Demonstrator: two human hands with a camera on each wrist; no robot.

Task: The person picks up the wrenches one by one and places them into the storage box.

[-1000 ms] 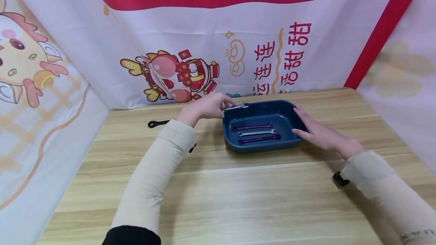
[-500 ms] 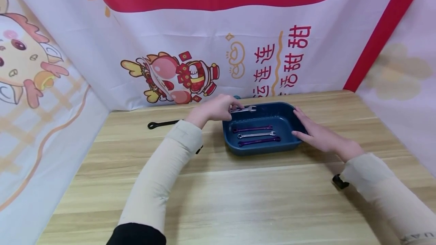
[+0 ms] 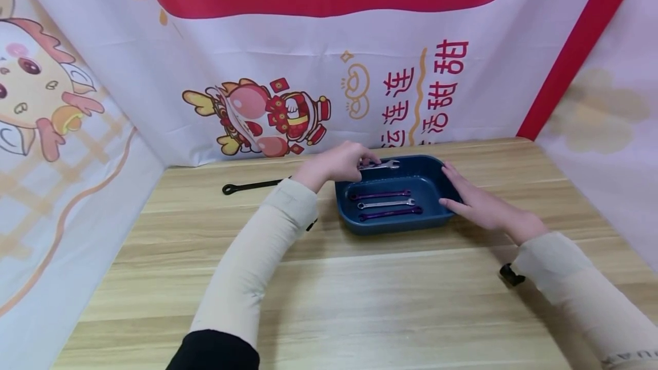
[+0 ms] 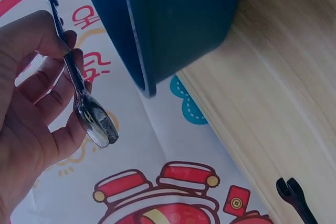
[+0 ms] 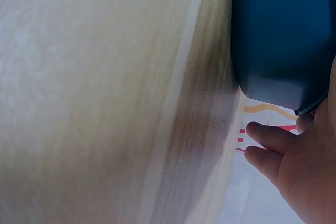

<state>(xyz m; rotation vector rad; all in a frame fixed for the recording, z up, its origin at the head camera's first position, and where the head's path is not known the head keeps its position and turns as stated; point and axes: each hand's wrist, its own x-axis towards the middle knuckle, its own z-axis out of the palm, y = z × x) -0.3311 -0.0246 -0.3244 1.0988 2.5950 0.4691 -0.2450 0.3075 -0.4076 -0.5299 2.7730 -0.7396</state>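
My left hand [image 3: 339, 164] pinches a silver wrench [image 3: 385, 165] over the back left of a dark blue bin [image 3: 401, 225]. The left wrist view shows this wrench [image 4: 79, 80] between thumb and fingers, apart from the bin wall. On the bin floor lie a purple wrench [image 3: 380, 194], a smaller silver wrench [image 3: 385, 204] and another purple wrench [image 3: 390, 213], roughly parallel. At the bin's right end rests my right hand [image 3: 480, 205], its fingers fairly straight along the rim. Part of that contact is hidden in the right wrist view.
A black wrench [image 3: 252, 186] lies on the wooden table [image 3: 360, 301] left of the bin, its right end hidden behind the left arm. A printed cloth [image 3: 308, 44] hangs along the back edge, and more cloth stands at both sides.
My left hand has moved right with the silver wrench, further over the bin. More of the black wrench is uncovered. The right hand stays at the bin's end.
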